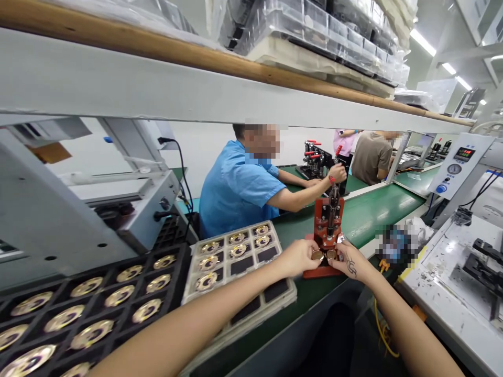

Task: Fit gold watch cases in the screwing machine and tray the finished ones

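A red toggle press [329, 222] stands on the green bench. At its base, my left hand [302, 256] pinches a small round gold part [317, 255] from the left. From the right, my right hand [346, 257] closes its fingers on another round gold part [332, 254]. The two parts sit side by side under the press's plunger. Left of the press lies a pale tray [288, 293] with several gold rings in its compartments and some bare black ones. A black tray [96, 298] full of gold rings is at the far left.
A person in blue [239, 188] works across the bench, one hand near the press's upright lever. A white shelf beam [236, 94] crosses overhead. A grey machine [456, 167] stands at right, and another [55, 209] at left. A yellow cable [379, 330] hangs below the bench.
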`<act>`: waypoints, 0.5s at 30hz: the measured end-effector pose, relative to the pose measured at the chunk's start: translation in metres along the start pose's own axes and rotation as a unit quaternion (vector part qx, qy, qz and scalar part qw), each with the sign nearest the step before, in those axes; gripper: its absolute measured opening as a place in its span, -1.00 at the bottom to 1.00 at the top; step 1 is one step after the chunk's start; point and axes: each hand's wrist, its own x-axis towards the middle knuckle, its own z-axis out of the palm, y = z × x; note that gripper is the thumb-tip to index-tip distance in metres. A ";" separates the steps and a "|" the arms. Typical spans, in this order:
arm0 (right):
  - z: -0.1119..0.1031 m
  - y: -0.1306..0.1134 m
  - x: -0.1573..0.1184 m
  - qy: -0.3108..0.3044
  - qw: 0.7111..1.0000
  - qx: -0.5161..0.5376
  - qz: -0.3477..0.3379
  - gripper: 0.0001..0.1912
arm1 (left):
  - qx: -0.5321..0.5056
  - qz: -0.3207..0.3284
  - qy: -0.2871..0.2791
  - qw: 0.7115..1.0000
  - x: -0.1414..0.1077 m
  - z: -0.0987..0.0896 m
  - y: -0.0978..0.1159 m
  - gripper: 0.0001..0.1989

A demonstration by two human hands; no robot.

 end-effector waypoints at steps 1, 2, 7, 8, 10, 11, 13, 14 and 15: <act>0.002 -0.002 0.006 -0.013 1.000 -0.001 -0.005 -0.77 | -0.004 -0.002 0.007 1.000 -0.009 -0.013 0.000 -0.79; 0.004 -0.005 0.011 -0.025 1.000 -0.001 -0.010 -0.76 | -0.009 -0.003 0.018 1.000 -0.018 -0.026 0.000 -0.76; 0.000 -0.017 0.013 -0.046 0.999 -0.002 -0.023 -0.74 | -0.099 -0.023 0.070 0.992 -0.063 -0.083 -0.002 -0.61; -0.007 -0.019 0.010 -0.042 0.999 -0.004 -0.024 -0.73 | -0.151 -0.036 0.077 0.985 -0.073 -0.091 -0.003 -0.58; -0.027 -0.022 0.007 -0.024 0.999 -0.009 -0.022 -0.76 | -0.260 -0.059 0.098 0.959 -0.093 -0.104 -0.004 -0.52; -0.040 -0.024 0.009 -0.006 1.000 -0.012 -0.019 -0.71 | -0.298 -0.068 0.114 0.945 -0.103 -0.108 -0.004 -0.50; -0.072 -0.032 0.026 0.053 0.998 -0.017 -0.009 -0.43 | -0.338 -0.082 0.153 0.925 -0.121 -0.116 -0.003 -0.48; -0.087 -0.038 0.041 0.099 0.995 -0.018 -0.006 -0.30 | -0.345 -0.088 0.169 0.919 -0.128 -0.118 -0.002 -0.47; -0.101 -0.048 0.058 0.138 0.990 -0.016 -0.008 -0.22 | -0.348 -0.092 0.185 0.914 -0.134 -0.120 0.000 -0.46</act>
